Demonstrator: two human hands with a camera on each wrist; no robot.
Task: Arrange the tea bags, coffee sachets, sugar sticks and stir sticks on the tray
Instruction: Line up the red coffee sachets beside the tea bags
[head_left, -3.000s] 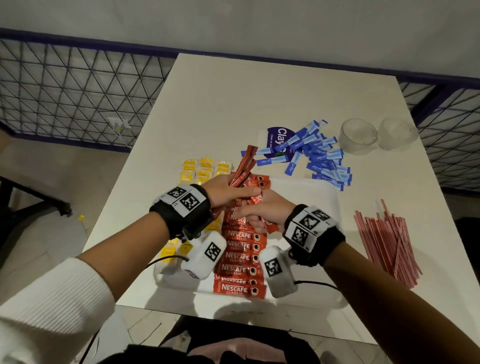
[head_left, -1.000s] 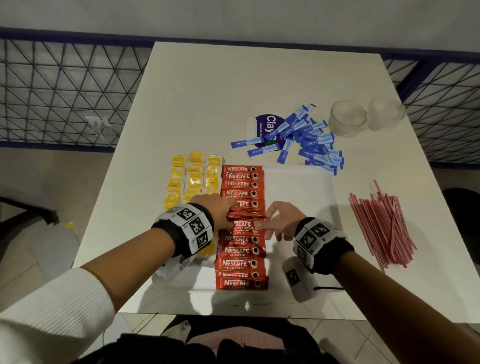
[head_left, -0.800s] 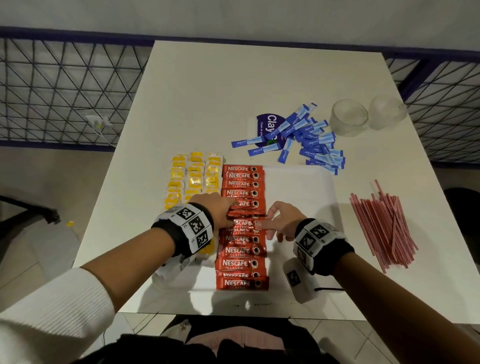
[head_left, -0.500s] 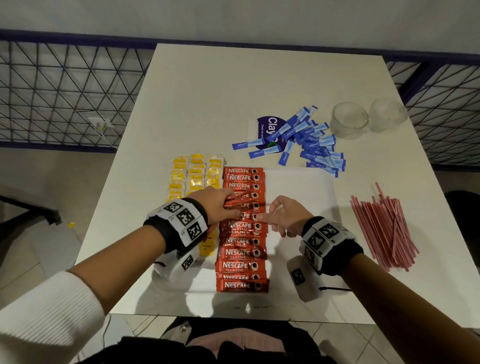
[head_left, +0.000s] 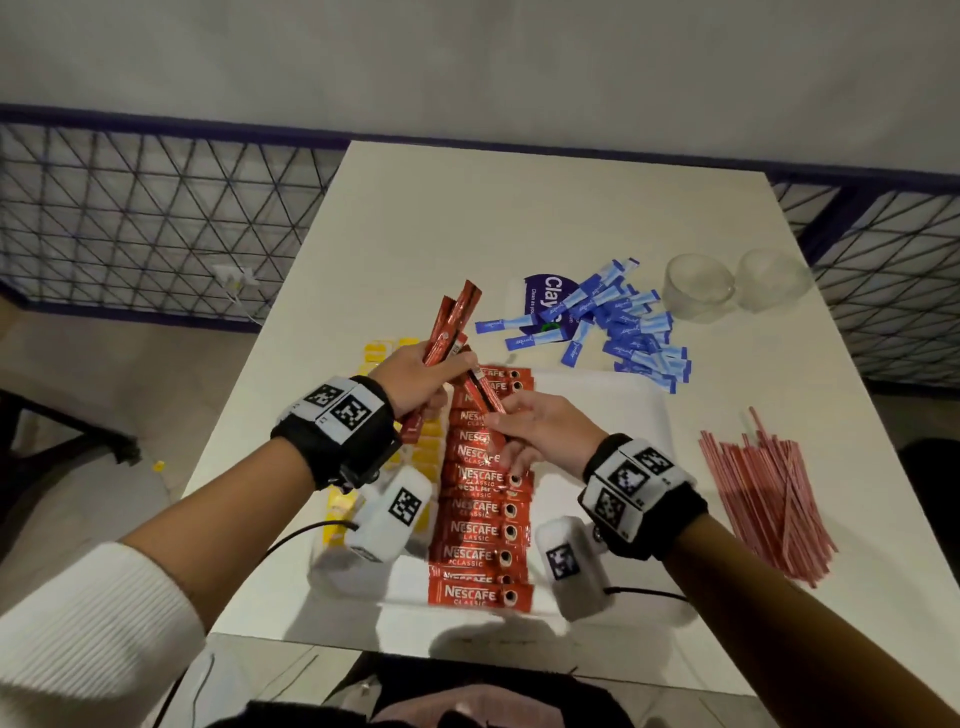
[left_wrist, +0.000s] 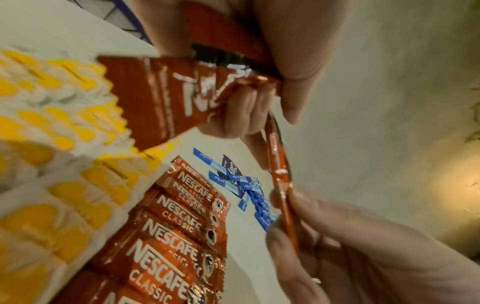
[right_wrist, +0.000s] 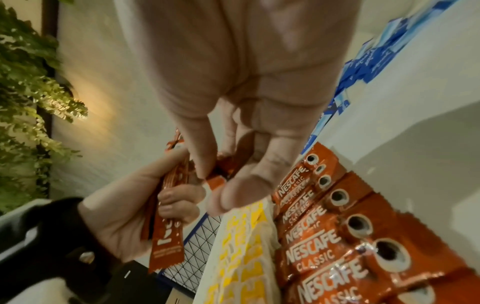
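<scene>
My left hand (head_left: 415, 371) is raised above the white tray (head_left: 613, 431) and grips a small bunch of red coffee sachets (head_left: 452, 325) (left_wrist: 166, 98) that fan up and away. My right hand (head_left: 535, 426) pinches the near end of one more red sachet (head_left: 480, 392) (left_wrist: 281, 195), whose far end still touches the left hand. A column of red coffee sachets (head_left: 485, 499) (right_wrist: 324, 232) lies down the tray's middle. Yellow tea bags (head_left: 426, 447) (left_wrist: 64, 133) lie in rows along the tray's left side, partly hidden by the left wrist.
Blue sugar sticks (head_left: 618, 325) lie heaped on the table beyond the tray, over a purple-printed packet (head_left: 545, 299). Red stir sticks (head_left: 763, 488) lie in a pile to the right. Two clear cups (head_left: 698, 293) stand at the back right. Mesh railing borders the table.
Both hands were pressing flat on the sachet column; they have now lifted, the left gripping a bunch of sachets and the right pinching one out of it.
</scene>
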